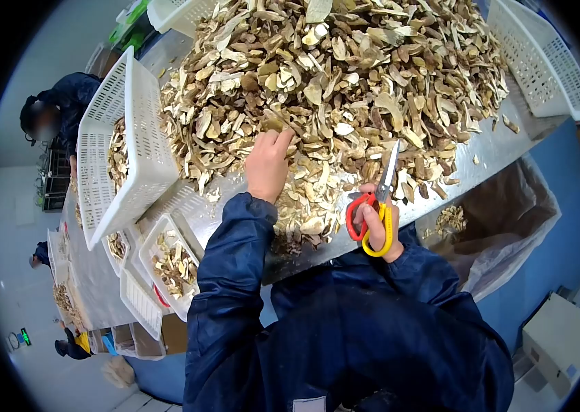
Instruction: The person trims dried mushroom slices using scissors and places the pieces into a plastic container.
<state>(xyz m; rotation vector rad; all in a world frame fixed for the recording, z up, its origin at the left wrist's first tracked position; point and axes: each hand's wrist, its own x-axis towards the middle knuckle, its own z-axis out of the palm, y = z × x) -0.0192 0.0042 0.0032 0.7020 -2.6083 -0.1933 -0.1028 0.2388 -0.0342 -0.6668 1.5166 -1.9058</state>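
Note:
A big heap of dried mushroom slices (345, 75) covers the metal table (485, 154) in front of me. My left hand (267, 166) reaches into the near side of this heap, fingers curled and touching the slices; whatever is between the fingertips is hidden. In my right hand (387, 230) is a pair of scissors (380, 209) with one red and one yellow handle. Its blades point away from me and look closed, just above the heap's near edge. Smaller pale pieces (310, 206) lie between my two hands.
White perforated crates stand at left (149, 147) and right (544, 75). Nearer on the left sits a white tray (144, 257) with slices. A lined bin (509, 226) holding some pieces is below the table at right. A co-worker (63, 110) stands beyond the left crate.

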